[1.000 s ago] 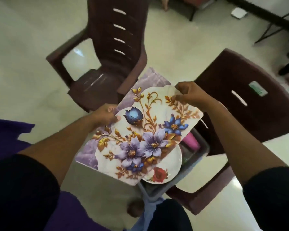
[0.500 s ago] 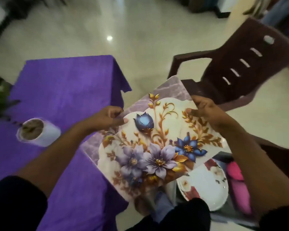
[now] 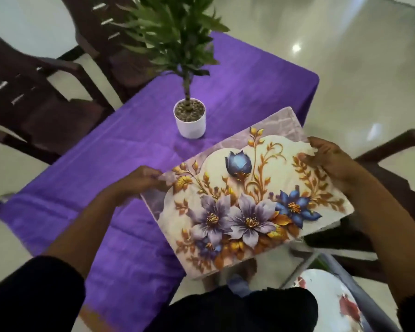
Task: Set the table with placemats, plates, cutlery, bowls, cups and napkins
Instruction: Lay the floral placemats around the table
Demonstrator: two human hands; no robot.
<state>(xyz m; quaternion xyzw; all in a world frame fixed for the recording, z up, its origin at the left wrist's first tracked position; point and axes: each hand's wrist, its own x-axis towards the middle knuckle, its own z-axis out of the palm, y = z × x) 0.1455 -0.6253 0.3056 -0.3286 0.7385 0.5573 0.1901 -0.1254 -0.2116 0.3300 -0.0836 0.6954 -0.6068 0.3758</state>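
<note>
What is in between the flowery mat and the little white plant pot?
Only bare purple tablecloth lies between the placemat and the white pot, as the head view shows.

The person has turned from the chairs toward the table (image 3: 225, 92) with the purple cloth, so the floral placemat (image 3: 249, 202) that hung over the bin of crockery a second ago now hangs partly over the table's near corner. The potted plant (image 3: 189, 116), half a second ago off to the left, now stands just beyond the mat's far edge. The flowered plate (image 3: 331, 305) has slid to the lower right.
</note>
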